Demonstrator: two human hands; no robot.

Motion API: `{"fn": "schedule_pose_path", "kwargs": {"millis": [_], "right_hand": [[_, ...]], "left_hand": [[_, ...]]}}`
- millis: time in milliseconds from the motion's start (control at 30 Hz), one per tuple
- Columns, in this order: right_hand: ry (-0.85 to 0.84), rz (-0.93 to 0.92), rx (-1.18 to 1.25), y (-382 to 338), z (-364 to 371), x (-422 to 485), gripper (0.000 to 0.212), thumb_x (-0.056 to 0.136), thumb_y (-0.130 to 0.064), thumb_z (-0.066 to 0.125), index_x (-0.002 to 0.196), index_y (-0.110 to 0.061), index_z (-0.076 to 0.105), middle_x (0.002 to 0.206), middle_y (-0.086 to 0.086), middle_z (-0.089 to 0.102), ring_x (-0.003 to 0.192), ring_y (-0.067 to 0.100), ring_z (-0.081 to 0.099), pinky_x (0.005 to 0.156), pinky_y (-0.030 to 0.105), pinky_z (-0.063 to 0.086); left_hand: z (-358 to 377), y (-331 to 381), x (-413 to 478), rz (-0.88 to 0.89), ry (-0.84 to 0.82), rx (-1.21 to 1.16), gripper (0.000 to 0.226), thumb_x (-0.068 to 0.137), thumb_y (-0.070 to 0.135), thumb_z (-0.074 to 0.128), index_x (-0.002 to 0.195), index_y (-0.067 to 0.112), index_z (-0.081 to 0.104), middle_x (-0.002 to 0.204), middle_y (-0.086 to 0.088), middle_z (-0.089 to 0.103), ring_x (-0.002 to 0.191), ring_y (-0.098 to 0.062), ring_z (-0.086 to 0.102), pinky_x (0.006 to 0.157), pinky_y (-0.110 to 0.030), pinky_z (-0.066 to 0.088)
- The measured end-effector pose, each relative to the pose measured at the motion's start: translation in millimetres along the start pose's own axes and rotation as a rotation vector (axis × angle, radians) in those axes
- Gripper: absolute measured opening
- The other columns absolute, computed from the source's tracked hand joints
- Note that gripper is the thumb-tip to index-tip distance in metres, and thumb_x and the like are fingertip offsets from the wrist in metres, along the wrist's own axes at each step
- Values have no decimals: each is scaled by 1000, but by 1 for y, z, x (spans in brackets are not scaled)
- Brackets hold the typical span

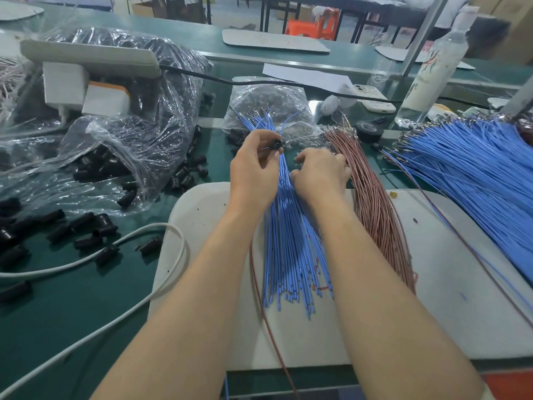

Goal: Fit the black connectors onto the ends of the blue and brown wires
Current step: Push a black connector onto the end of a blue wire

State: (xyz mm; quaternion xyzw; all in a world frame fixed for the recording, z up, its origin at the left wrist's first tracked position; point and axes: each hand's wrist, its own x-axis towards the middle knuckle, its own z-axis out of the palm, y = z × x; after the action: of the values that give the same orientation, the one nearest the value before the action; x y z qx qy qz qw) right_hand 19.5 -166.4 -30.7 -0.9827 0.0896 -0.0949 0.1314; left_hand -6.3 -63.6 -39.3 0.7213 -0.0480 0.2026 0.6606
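Note:
My left hand [255, 166] holds a round black connector [275, 145] between thumb and fingertips, raised above a bundle of blue wires [291, 243] that lies on a white board [207, 255]. To its right, my right hand [318, 171] rests palm down with curled fingers on the far ends of the wires, between the blue bundle and a bundle of brown wires [377, 215]. What its fingertips pinch is hidden. Loose black connectors [86, 229] lie scattered on the green table at the left.
Clear plastic bags of black connectors [138, 116] fill the left. A small bag of metal parts [274, 105] sits behind the hands. A large blue wire pile [476, 168] spreads at the right, near a roll of black tape [369, 131], a phone [373, 99] and a bottle [429, 76]. A white cable [115, 246] loops at the lower left.

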Motion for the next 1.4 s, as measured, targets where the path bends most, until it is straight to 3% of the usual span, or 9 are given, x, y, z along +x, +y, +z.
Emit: {"fn": "schedule_pose_path", "kwargs": {"millis": [267, 400, 533, 633, 800, 933, 1100, 1267, 1400], "right_hand": [[14, 37, -31, -5, 3, 6, 35, 89, -33, 58, 121, -20, 56, 129, 5, 54, 125, 31, 39, 101, 43, 29], [48, 15, 16, -1, 2, 7, 29, 94, -29, 52, 119, -15, 55, 123, 6, 58, 122, 30, 42, 100, 43, 30], [141, -97, 546, 3, -10, 1, 16, 94, -20, 53, 107, -10, 54, 93, 1, 62, 94, 23, 58, 85, 32, 41], [138, -156, 821, 4, -22, -5, 8, 92, -18, 59, 99, -20, 56, 73, -8, 57, 67, 8, 54, 68, 24, 43], [52, -67, 1123, 15, -21, -13, 12, 90, -7, 60, 87, -19, 63, 79, -1, 66, 72, 9, 63, 69, 23, 53], [97, 34, 1051, 29, -14, -10, 13, 88, -7, 61, 88, -20, 60, 86, 5, 70, 68, 8, 63, 66, 23, 52], [132, 131, 892, 45, -10, -2, 12, 87, -6, 60, 96, -14, 60, 96, 9, 68, 92, 23, 66, 89, 43, 53], [26, 22, 834, 42, -12, -4, 33, 89, 0, 54, 118, -14, 59, 115, 0, 64, 103, 15, 61, 98, 37, 48], [141, 35, 606, 51, -17, -5, 26, 89, -4, 53, 108, -16, 65, 105, -1, 66, 96, 15, 61, 86, 24, 47]], "left_hand": [[0, 1, 0, -22, -1, 0, 30, 88, -3, 55, 90, 27, 56, 86, 12, 64, 85, -6, 62, 83, -17, 48], [0, 0, 0, -43, -7, 21, 29, 90, 1, 53, 92, 29, 57, 89, 7, 64, 83, -10, 60, 82, -21, 48], [1, -1, 0, -33, -27, 47, 25, 92, 2, 51, 99, 25, 57, 92, 2, 64, 81, -14, 57, 77, -22, 46], [1, 0, 0, -17, -28, 43, 27, 92, -1, 50, 95, 24, 55, 90, 7, 62, 88, -12, 61, 81, -18, 47], [1, 2, -2, -21, -48, 4, 32, 90, -4, 49, 90, 27, 54, 90, 6, 63, 93, -14, 64, 87, -24, 49], [1, 3, -3, -33, -54, -13, 31, 90, -6, 48, 90, 24, 56, 94, 1, 65, 97, -17, 65, 91, -27, 49], [1, 5, -3, -71, -52, -27, 27, 91, -4, 48, 93, 21, 57, 93, 4, 65, 90, -12, 64, 82, -21, 49], [1, 6, -4, -88, -45, 5, 23, 93, 2, 50, 97, 24, 57, 96, 4, 66, 73, -3, 55, 67, -13, 42], [1, 7, -4, -97, -45, 20, 23, 94, 4, 49, 99, 25, 58, 97, 5, 66, 76, -7, 55, 69, -16, 43]]}}
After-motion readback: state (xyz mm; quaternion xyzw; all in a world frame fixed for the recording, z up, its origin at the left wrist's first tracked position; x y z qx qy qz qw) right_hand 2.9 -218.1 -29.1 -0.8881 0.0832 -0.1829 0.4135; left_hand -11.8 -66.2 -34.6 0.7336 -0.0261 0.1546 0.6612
